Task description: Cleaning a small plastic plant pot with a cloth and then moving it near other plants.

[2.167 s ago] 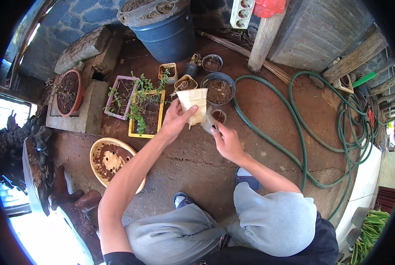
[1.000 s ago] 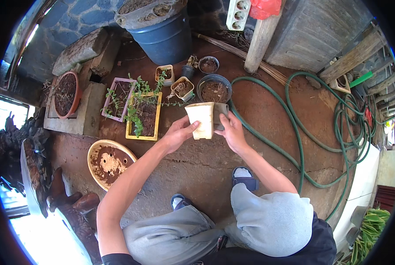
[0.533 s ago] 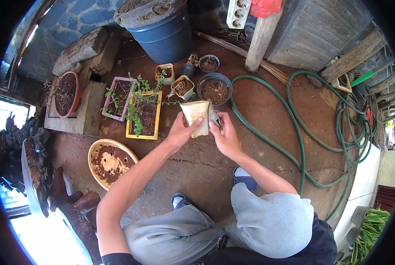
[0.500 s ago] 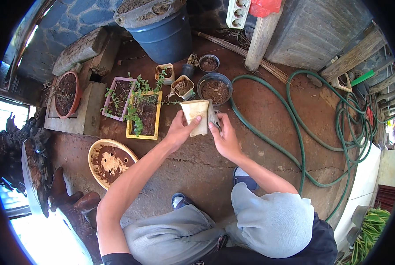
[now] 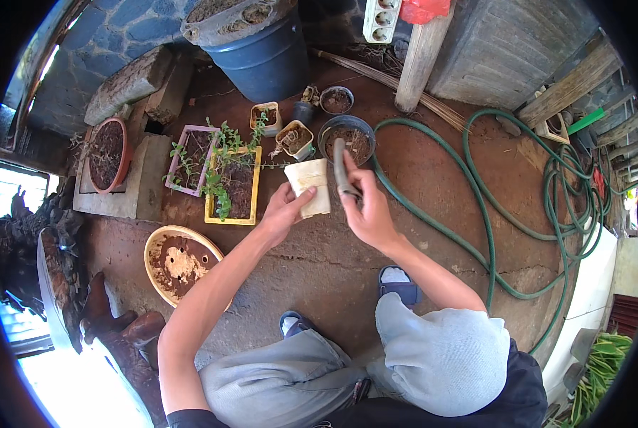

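Brown ground [image 5: 297, 278] forms the work surface before me. The left hand [image 5: 283, 212] grips a cream square-sided pot [image 5: 309, 177] above it, thumb against one face. The right hand [image 5: 371, 212] is closed around a grey tool [image 5: 341, 167], apart from the pot, far end directed forward. Beyond stands a round black pot [image 5: 344, 122] of soil [image 5: 359, 144]; leftward, a yellow planter [image 5: 230, 220] and an oval basin [image 5: 155, 251]; rightward, a green hose [image 5: 491, 257].

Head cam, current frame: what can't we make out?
Head view:
Off-white container: inside hidden by its own wall.
Left hand: most fingers hidden behind the container.
Grey object: exact kind unclear; right hand covers its lower part.
Dark round pot: some soil hidden by the grey object.
Oval basin: partly behind left forearm.
Blue tub: far side cut by top edge.
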